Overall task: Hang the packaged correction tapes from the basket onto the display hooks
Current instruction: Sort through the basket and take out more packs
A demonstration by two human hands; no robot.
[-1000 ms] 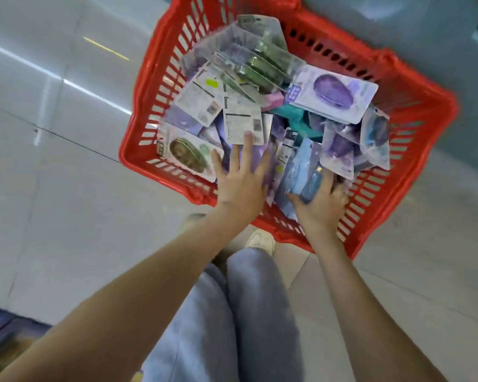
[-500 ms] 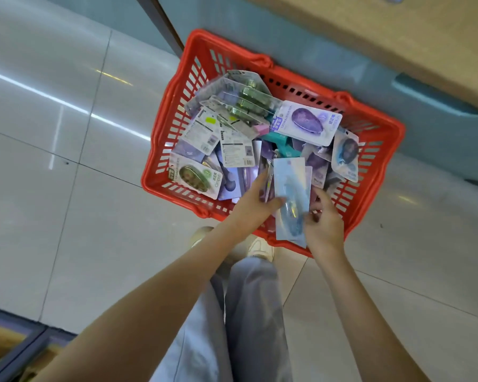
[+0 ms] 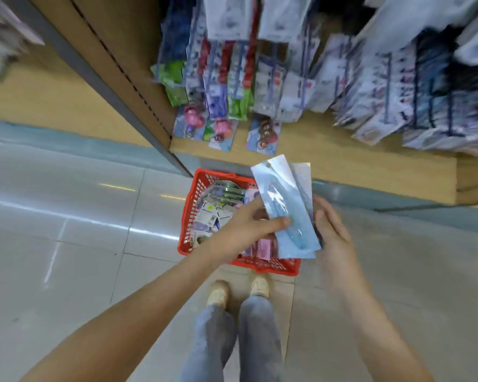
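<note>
A red plastic basket (image 3: pixel 189 216) stands on the floor, filled with several packaged correction tapes (image 3: pixel 218 205). Above it I hold a small stack of pale blue packaged correction tapes (image 3: pixel 284 208) upright. My left hand (image 3: pixel 246 224) pinches the stack's left edge with the thumb across its front. My right hand (image 3: pixel 334 235) holds its right side from behind, fingers partly hidden by the packs. Hanging packaged goods (image 3: pixel 260 73) fill the display above; the hooks themselves are hidden by them and by blur.
A wooden shelf base (image 3: pixel 342 166) runs behind the basket, with a grey upright post (image 3: pixel 108 86) on the left. Small toy packs (image 3: pixel 221 133) hang low over the base. Pale floor tiles (image 3: pixel 66 244) stretch to the left. My legs and shoes (image 3: pixel 238 326) are just behind the basket.
I have stood up and the view has lifted from the basket to the display. Both hands raised the blue packs out of the basket, now holding them upright above it.
</note>
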